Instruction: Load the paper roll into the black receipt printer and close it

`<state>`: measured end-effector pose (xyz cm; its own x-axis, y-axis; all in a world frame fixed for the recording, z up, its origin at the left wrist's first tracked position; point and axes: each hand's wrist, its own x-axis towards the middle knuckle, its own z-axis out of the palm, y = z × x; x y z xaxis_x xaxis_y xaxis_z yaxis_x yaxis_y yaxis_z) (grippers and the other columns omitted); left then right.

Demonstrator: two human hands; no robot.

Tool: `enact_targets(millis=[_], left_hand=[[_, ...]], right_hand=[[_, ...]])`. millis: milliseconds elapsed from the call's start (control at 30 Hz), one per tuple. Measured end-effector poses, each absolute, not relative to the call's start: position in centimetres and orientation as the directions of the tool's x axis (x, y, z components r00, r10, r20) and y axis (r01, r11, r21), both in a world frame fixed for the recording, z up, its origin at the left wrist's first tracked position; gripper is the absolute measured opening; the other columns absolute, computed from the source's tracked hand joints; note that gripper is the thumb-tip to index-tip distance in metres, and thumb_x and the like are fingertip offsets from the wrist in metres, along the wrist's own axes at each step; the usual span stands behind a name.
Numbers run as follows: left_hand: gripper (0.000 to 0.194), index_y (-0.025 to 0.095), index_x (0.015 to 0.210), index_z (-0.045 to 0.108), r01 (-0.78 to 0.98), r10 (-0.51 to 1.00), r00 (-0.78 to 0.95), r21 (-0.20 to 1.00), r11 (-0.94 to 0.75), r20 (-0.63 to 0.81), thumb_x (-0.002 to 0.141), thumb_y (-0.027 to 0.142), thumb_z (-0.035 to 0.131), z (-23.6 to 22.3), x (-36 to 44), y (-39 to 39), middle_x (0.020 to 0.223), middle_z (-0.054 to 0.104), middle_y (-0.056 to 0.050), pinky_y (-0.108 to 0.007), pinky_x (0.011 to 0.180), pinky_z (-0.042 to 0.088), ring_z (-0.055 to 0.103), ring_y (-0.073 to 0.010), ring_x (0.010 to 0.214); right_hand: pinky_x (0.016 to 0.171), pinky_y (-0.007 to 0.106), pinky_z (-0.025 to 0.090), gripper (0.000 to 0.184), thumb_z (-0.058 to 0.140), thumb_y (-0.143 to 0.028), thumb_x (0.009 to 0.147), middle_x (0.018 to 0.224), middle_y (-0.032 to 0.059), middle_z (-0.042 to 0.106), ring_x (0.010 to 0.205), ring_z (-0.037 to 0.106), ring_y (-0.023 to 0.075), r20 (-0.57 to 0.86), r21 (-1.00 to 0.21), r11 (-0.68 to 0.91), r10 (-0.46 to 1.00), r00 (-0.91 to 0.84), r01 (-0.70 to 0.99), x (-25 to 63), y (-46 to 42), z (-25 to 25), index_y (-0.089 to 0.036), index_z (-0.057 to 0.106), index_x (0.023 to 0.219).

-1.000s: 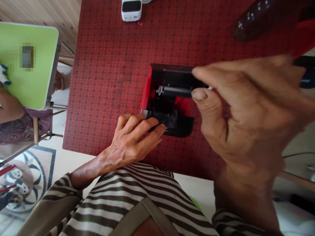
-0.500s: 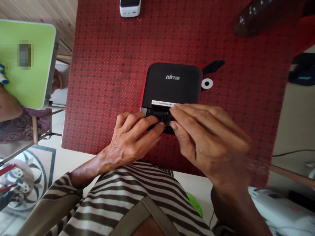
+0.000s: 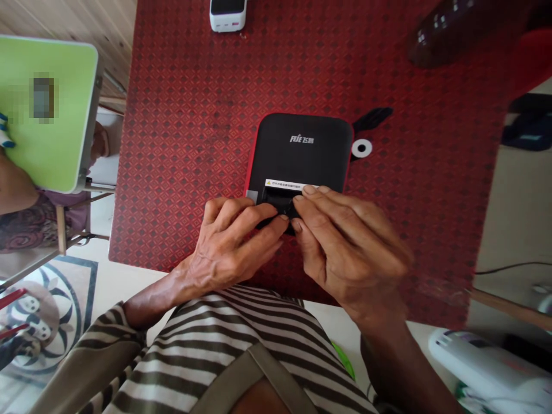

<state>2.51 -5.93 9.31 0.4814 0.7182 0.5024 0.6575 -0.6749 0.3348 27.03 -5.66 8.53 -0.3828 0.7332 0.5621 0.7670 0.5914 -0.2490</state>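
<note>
We look down on a tabletop [image 3: 185, 155] covered in a dark red cloth with a diamond pattern, and our striped shirt [image 3: 207, 351] fills the bottom of the view, crossed by an olive strap [image 3: 276, 379]. Off the tabletop's left side, a lime-green board with a grey edge [image 3: 47, 121] stands near another person's forearm [image 3: 15, 184], and a patterned floor mat [image 3: 43, 322] lies below them. A white appliance [image 3: 483, 359] sits at the lower right.

The black printer with a red rim [image 3: 297, 155] lies flat near the middle of the cloth, its FEIE logo facing up and a small warning label [image 3: 282, 186] near its front edge. Both our hands sit at that front edge, close together. The left hand [image 3: 228, 241] is curved, its fingers draped over the black front part of the printer. The right hand [image 3: 349, 247] comes in from the other side, with its thumb and fingertips pinching the same part, just beside the left fingertips.

Just beyond the printer's right side lie a white ring with a black centre [image 3: 361, 148] and a black fin-shaped piece [image 3: 371, 119]. A small white box [image 3: 227, 14] sits at the top edge of the view, and a dark ribbed object [image 3: 452, 34] lies at the upper right.
</note>
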Motion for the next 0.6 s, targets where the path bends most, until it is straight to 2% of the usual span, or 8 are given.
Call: enact_targets(millis=[100,233,300,367,433,500,600], left_hand=[[0.022,0.025,0.15,0.083,0.611,0.748,0.433,0.447,-0.654,0.503,0.13,0.033,0.079,9.1,2.2,-5.7,0.134,0.095,-0.007,-0.046,0.104,0.063,0.083,-0.0264,0.119],[0.025,0.034,0.149,0.083,0.513,0.848,0.184,0.687,-0.514,0.497,0.127,0.045,0.081,7.4,1.3,-5.2,0.129,0.092,-0.005,-0.053,0.095,0.069,0.084,-0.0287,0.109],[0.032,0.038,0.151,0.081,0.463,0.933,0.039,0.821,-0.334,0.357,0.127,0.06,0.079,6.2,1.0,-4.9,0.128,0.09,-0.005,-0.057,0.095,0.071,0.082,-0.0299,0.108],[0.049,0.038,0.156,0.079,0.346,0.987,-0.042,0.929,-0.131,0.155,0.122,0.074,0.082,5.3,1.0,-4.6,0.144,0.09,-0.007,-0.057,0.107,0.074,0.085,-0.0317,0.124],[0.063,0.037,0.16,0.08,0.193,0.999,-0.041,0.981,0.014,-0.006,0.116,0.081,0.088,4.8,1.2,-4.4,0.159,0.088,-0.01,-0.056,0.118,0.075,0.086,-0.0347,0.14],[0.067,0.035,0.161,0.082,0.065,0.996,-0.003,0.994,0.086,-0.086,0.113,0.08,0.093,4.7,1.5,-4.3,0.164,0.088,-0.011,-0.056,0.122,0.075,0.087,-0.0369,0.147],[0.062,0.032,0.16,0.084,-0.021,0.991,0.045,0.992,0.127,-0.126,0.114,0.072,0.094,5.2,1.9,-4.2,0.159,0.091,-0.012,-0.057,0.125,0.075,0.088,-0.0375,0.148]], right_hand=[[0.115,0.053,0.079,0.05,0.076,-0.018,0.124,0.151,0.0121,0.097,0.136,0.096,0.0348,0.557,-0.305,0.587,0.749,-0.36,0.75,27.4,-6.0,7.9,-0.027,0.079,0.173],[0.118,0.055,0.079,0.064,0.079,-0.019,0.121,0.155,0.0111,0.096,0.14,0.095,0.0364,0.634,-0.389,0.562,0.738,-0.231,0.73,27.8,-6.5,7.5,-0.032,0.075,0.184],[0.114,0.055,0.08,0.059,0.078,-0.024,0.122,0.152,0.0102,0.097,0.135,0.096,0.0368,0.669,-0.462,0.493,0.739,-0.075,0.738,27.6,-7.0,6.7,-0.035,0.08,0.18],[0.106,0.056,0.081,0.052,0.077,-0.032,0.124,0.149,0.0102,0.098,0.127,0.097,0.0384,0.645,-0.591,0.374,0.752,0.14,0.715,27.2,-7.8,5.2,-0.038,0.084,0.175],[0.1,0.058,0.081,0.049,0.073,-0.044,0.127,0.149,0.012,0.097,0.124,0.097,0.0404,0.58,-0.714,0.279,0.749,0.32,0.643,26.7,-8.7,3.6,-0.037,0.085,0.174],[0.098,0.056,0.081,0.051,0.065,-0.051,0.13,0.148,0.013,0.096,0.12,0.097,0.0384,0.518,-0.768,0.236,0.776,0.361,0.595,26.3,-9.6,2.2,-0.034,0.084,0.175],[0.095,0.049,0.078,0.053,0.057,-0.05,0.133,0.141,0.0126,0.096,0.112,0.095,0.0323,0.47,-0.759,0.227,0.84,0.272,0.611,26.1,-10.5,1.2,-0.033,0.083,0.176]])
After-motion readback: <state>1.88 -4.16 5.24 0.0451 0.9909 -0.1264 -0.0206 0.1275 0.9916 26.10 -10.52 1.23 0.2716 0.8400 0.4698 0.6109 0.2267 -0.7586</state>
